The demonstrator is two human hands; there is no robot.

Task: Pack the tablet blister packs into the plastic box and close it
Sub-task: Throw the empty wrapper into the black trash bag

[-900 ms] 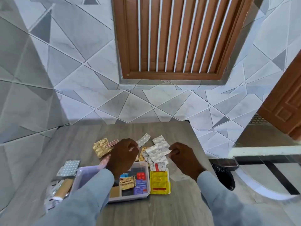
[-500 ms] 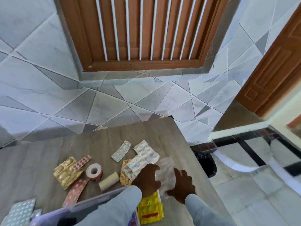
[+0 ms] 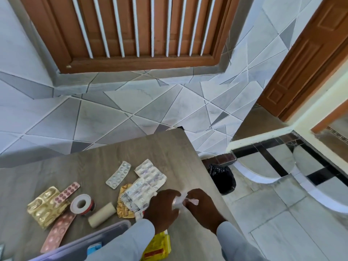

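Matt wood-grain table (image 3: 162, 147); shiny gold foil blister pack (image 3: 44, 206); glossy floor tiles (image 3: 293, 221).

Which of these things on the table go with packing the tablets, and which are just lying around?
Job: silver blister strip; gold foil blister pack; pink tablet strip; clear plastic box.
Lying about: white tape roll; beige bandage roll; black bin bag.

Tape roll (image 3: 82, 204), black bin bag (image 3: 223, 178)

Grey wood table (image 3: 169, 147): blister packs (image 3: 118, 175), tape roll (image 3: 82, 204), possibly bandage roll (image 3: 102, 214).
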